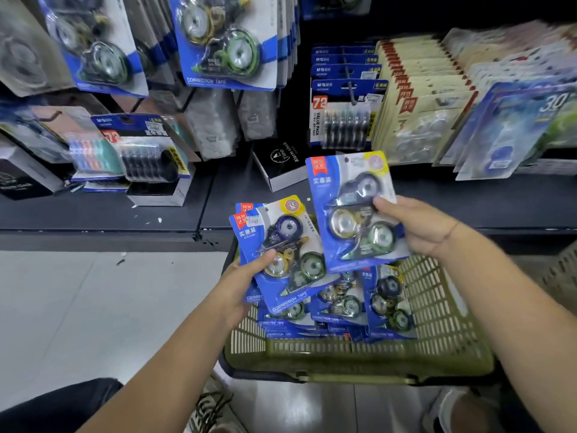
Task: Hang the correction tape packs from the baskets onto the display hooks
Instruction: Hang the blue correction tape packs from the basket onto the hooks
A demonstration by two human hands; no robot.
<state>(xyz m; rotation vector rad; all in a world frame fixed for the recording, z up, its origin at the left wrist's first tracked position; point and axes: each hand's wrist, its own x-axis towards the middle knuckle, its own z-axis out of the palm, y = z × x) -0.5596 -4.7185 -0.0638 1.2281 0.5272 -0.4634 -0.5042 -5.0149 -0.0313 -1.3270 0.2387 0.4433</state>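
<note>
1. Basket (437, 307) of olive-green plastic stands on the floor (78, 307), in front of a low dark shelf (93, 214) and between the two forearms.
2. Inside it lie loose packs (338, 303) of correction tape: blue cards with clear blisters. They overlap one another, and one at the right stands more upright than the others.
3. The left hand (237, 289) holds a small stack of packs (282, 254) above the left rim of the basket. The thumb presses on the front of the top card, and the other fingers are behind the stack, hidden.
4. The right hand (418, 226) pinches a single pack (352, 210), which is higher than the stack and tilted a little. The thumb lies on the blister, and the fingers curl round the right edge of the card.
5. The lower left corner of the single pack overlaps the right edge of the stack in this view — I cannot tell if they really touch.
6. Hanging packs (218, 42) of the same kind fill the upper left of the display, in rows one behind another.
7. A black box (278, 167) with white print lies tilted on the shelf, just behind the single pack.
8. Other stationery cards hang to the right of it.
</note>
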